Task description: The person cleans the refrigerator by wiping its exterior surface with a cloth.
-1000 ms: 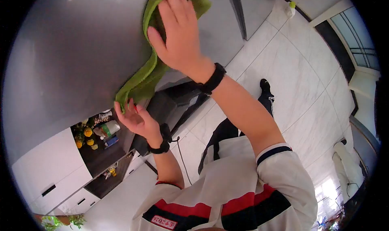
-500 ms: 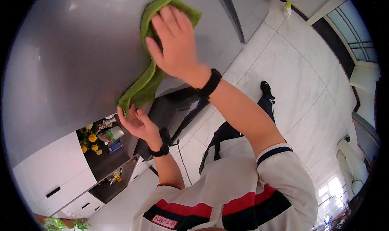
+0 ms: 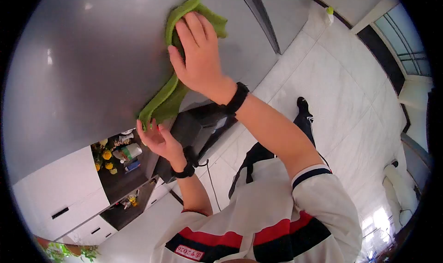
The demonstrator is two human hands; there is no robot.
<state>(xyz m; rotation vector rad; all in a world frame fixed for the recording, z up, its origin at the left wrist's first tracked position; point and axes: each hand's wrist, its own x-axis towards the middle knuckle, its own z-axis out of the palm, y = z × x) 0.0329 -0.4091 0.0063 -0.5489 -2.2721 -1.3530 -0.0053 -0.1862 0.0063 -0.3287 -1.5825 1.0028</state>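
A green cloth [image 3: 161, 97] lies against a large, glossy grey panel [image 3: 92, 74]. My right hand [image 3: 198, 55] presses the cloth's upper part to the panel, fingers over the folded fabric and thumb held off to the side. From there the cloth runs down in a long fold to my left hand [image 3: 161, 141], which has the lower end at its fingers. How tightly the left fingers close on it is partly hidden. Both wrists wear black bands.
Below the panel, a dark shelf [image 3: 115, 180] holds yellow flowers [image 3: 107, 155] and a white container [image 3: 131, 151]. White drawers [image 3: 60, 194] are at the lower left. A dark ledge [image 3: 184, 134] sits behind my left wrist. A bottle [image 3: 328, 17] stands on the tiled floor [image 3: 341, 97].
The cloth and my right hand sit slightly lower in view, and my left hand is a touch lower and further right. The view itself has shifted a little. Both hands remain at the cloth.
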